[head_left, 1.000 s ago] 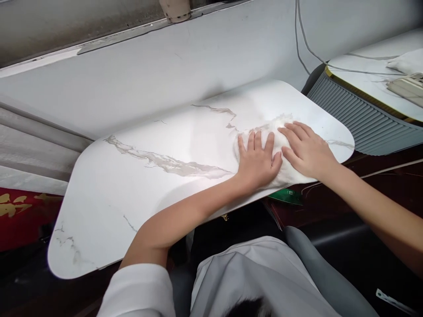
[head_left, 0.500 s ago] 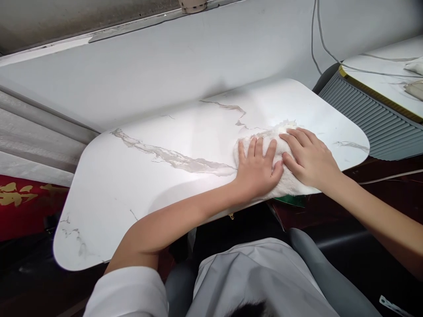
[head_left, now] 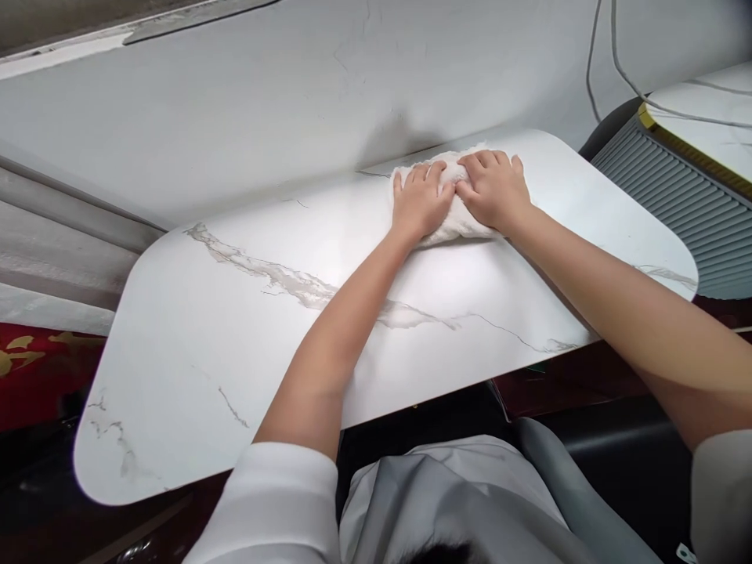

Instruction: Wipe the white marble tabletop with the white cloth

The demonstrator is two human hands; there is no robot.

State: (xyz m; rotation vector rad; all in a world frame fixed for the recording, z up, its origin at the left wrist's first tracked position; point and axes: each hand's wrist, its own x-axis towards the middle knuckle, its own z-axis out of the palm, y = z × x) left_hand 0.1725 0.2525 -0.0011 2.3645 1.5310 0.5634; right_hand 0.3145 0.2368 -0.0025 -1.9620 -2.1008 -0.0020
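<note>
A white fluffy cloth (head_left: 464, 227) lies bunched on the white marble-patterned tabletop (head_left: 193, 329), close to its far edge by the wall. My left hand (head_left: 420, 204) presses on the cloth's left part, palm down with the fingers spread. On the right part rests my right hand (head_left: 497, 188), its fingers also apart and laid over the cloth. The two thumbs nearly meet in the middle. Both arms reach out across the table, and the cloth's underside is hidden.
A pale wall (head_left: 264, 102) runs along the table's far side. At the right stands a grey ribbed cabinet (head_left: 675, 211) with a white top and yellow edging, and a grey cable (head_left: 616, 55) hangs above it. Left are whitish folds (head_left: 64, 235) and a red cloth with gold marks (head_left: 41, 376).
Both hands have slid the cloth away from me and a little left, from the table's near edge to its far edge. My arms are now more stretched out.
</note>
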